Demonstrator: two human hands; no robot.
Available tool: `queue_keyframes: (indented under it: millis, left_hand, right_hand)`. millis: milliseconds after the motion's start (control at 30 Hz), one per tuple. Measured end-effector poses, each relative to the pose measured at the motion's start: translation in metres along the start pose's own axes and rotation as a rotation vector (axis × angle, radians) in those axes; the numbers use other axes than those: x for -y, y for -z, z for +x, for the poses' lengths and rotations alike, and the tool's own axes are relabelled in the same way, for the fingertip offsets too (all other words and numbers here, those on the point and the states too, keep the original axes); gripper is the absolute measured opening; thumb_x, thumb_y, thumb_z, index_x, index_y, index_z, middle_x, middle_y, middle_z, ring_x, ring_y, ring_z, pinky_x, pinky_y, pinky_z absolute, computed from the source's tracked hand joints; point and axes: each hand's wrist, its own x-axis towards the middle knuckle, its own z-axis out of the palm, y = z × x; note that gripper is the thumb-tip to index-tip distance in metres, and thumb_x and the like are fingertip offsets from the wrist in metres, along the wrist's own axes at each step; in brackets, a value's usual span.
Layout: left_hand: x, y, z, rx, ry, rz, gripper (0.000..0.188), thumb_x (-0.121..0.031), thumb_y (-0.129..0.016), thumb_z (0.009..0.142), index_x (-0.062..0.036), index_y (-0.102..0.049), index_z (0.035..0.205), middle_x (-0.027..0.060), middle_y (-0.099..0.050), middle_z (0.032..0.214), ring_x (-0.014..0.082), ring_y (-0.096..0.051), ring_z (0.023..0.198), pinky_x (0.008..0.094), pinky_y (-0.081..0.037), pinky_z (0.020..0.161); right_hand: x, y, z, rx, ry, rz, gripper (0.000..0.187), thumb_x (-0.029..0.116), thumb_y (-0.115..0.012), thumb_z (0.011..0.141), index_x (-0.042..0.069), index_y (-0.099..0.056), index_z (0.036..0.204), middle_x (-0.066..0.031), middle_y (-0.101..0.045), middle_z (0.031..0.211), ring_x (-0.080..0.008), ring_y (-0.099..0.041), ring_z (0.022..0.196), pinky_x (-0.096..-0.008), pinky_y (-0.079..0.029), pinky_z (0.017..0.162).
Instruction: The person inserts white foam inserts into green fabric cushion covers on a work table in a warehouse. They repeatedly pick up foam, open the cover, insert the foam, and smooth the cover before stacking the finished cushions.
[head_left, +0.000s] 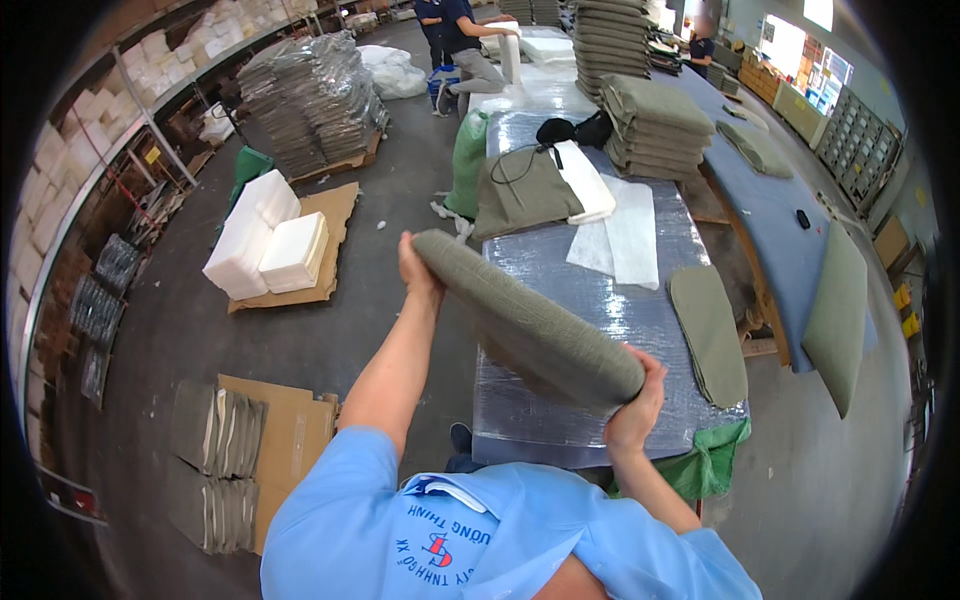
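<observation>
A thick grey-green cushion (530, 318) is held up at a slant over the near left side of the plastic-wrapped table (520, 425). My left hand (420, 272) grips its far left end, and my right hand (638, 402) is closed around its near right end. Fingers on the underside are partly hidden by the cushion. Flat on the table beside my right hand lies a grey-green fabric piece (708, 335) with rounded ends. Beyond the cushion are white padding sheets (632, 235) and a grey-green cover (520, 190) with a white pad (583, 185) at its side.
Stacked cushions (655, 125) rise at the table's far end. A blue-topped table (790, 230) runs along the right, a cushion (838, 315) leaning at its edge. On the left floor are white foam blocks (250, 235) and cushions (228, 435) on cardboard. Other people (462, 40) work at the back.
</observation>
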Motion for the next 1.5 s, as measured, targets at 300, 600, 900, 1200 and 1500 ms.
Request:
queue_keyframes:
  millis: [300,600,900,1200,1500]
  left_hand:
    - [0.124,-0.057,-0.058,0.267,0.021,0.757,0.082,-0.067,-0.052,0.097,-0.0088,-0.045,0.154,0.0133,-0.054,0.146,0.0221,-0.055,0.128,0.0364,-0.044,0.108]
    - [0.126,-0.033,-0.131,0.236,0.402,0.454,0.100,-0.084,-0.045,0.090,-0.0048,-0.048,0.151,0.0132,-0.056,0.143,0.0217,-0.057,0.126,0.0345,-0.046,0.105]
    - [0.120,-0.028,-0.139,0.350,0.272,0.340,0.068,-0.054,-0.037,0.108,-0.0149,-0.026,0.163,0.0074,-0.040,0.158,0.0207,-0.045,0.139,0.0358,-0.038,0.115]
    - [0.123,-0.054,-0.114,0.468,0.259,0.477,0.064,-0.047,-0.043,0.108,-0.0131,-0.030,0.161,0.0079,-0.047,0.150,0.0192,-0.047,0.134,0.0354,-0.038,0.112]
    - [0.132,-0.043,-0.097,0.160,0.373,0.382,0.069,-0.060,-0.043,0.105,-0.0030,-0.056,0.143,0.0125,-0.066,0.119,0.0191,-0.066,0.105,0.0363,-0.055,0.088]
  right_hand:
    - [-0.050,-0.057,-0.014,0.422,-0.104,-0.107,0.059,0.047,-0.027,0.111,0.000,-0.045,0.143,-0.0174,-0.051,0.145,-0.0271,-0.046,0.137,-0.0401,-0.032,0.117]
    - [-0.072,-0.050,0.006,0.440,-0.216,-0.099,0.061,0.050,-0.023,0.111,0.003,-0.034,0.149,-0.0149,-0.040,0.153,-0.0269,-0.036,0.143,-0.0397,-0.026,0.120]
    - [-0.079,-0.053,0.012,0.480,-0.265,-0.096,0.065,0.052,-0.019,0.111,0.006,-0.024,0.156,-0.0125,-0.028,0.161,-0.0268,-0.027,0.149,-0.0394,-0.021,0.123]
    - [-0.085,-0.037,0.027,0.497,-0.329,-0.109,0.069,0.055,-0.015,0.110,0.009,-0.014,0.163,-0.0100,-0.017,0.168,-0.0267,-0.018,0.155,-0.0390,-0.016,0.126]
    - [-0.106,-0.038,0.043,0.485,-0.535,0.020,0.073,0.058,-0.019,0.109,0.010,-0.017,0.164,-0.0075,-0.025,0.167,-0.0262,-0.024,0.153,-0.0393,-0.023,0.125]
